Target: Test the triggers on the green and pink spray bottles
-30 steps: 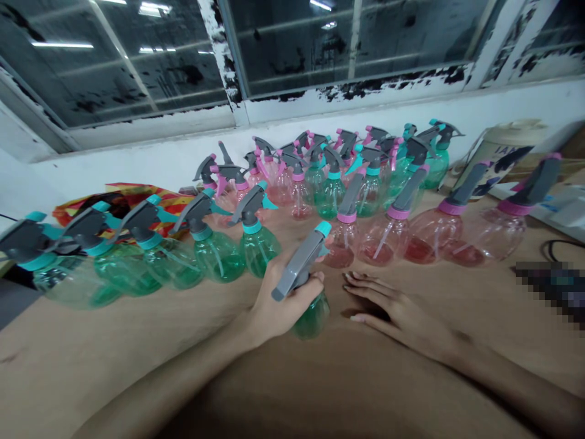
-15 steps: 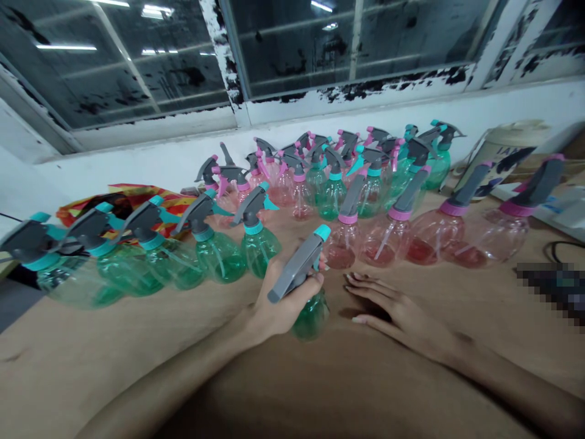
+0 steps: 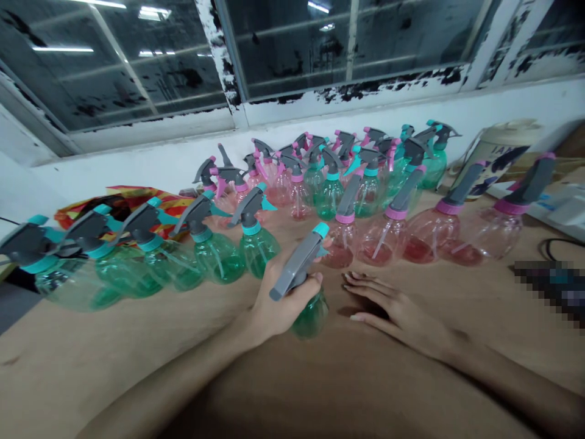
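My left hand [image 3: 278, 299] is wrapped round the neck of a green spray bottle [image 3: 311, 317] with a grey head and a turquoise nozzle, which points up and away to the right. The fingers partly hide the neck and trigger. My right hand [image 3: 393, 308] lies palm down on the table [image 3: 347, 372], fingers stretched out, holding nothing. Just beyond it stands a pink spray bottle [image 3: 340, 247] with a grey head, the nearest in a row of pink ones. Left of the held bottle is a row of green spray bottles [image 3: 258, 250] with turquoise collars.
Behind, a cluster of pink and green spray bottles [image 3: 299, 198] stands near the wall. At the back right is a cream canister [image 3: 496, 152]. A red and yellow bag [image 3: 137, 198] lies at the back left. A pixelated dark object [image 3: 548, 286] and a cable [image 3: 555, 247] are far right.
The trigger of the held bottle stands slightly farther out near the fingers than before. Both hands keep their places, and the view has shifted slightly.
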Tool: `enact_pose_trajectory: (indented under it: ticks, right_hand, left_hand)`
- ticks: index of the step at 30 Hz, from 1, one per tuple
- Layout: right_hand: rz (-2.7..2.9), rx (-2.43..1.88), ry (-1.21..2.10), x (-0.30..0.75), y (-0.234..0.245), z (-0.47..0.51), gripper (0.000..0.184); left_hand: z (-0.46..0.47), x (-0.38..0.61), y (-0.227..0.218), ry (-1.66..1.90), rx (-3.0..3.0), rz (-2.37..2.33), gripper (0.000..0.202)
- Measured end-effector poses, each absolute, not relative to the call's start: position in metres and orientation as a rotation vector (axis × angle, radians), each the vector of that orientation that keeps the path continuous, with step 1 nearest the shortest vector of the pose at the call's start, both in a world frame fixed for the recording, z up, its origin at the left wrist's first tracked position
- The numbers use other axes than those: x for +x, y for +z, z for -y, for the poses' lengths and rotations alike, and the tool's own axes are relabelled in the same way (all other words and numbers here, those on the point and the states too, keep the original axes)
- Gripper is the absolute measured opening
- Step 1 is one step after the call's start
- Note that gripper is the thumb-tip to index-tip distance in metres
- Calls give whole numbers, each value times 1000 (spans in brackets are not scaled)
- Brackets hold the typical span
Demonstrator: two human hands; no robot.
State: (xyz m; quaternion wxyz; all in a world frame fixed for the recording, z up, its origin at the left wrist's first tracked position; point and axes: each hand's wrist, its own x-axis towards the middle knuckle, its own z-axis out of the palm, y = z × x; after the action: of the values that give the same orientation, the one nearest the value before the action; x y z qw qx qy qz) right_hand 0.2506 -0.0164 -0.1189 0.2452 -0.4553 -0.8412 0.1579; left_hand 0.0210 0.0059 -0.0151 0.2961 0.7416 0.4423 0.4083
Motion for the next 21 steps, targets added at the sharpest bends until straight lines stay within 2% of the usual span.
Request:
enact_pose_trajectory:
  ticks: [6,12,21]
  right_hand:
    - [2313,-1260,429,249,-116,17,51]
    - [2326,-1255,431,250,-119,16,52]
    - [2342,-1279,428,250,-118,16,52]
  left_hand:
    - [-5,21,-16,1078,1966,-1215,18]
    - [-8,22,-12,1065,1976,-1048,28]
    - [-11,19,-13,1030,1971,-1023,12]
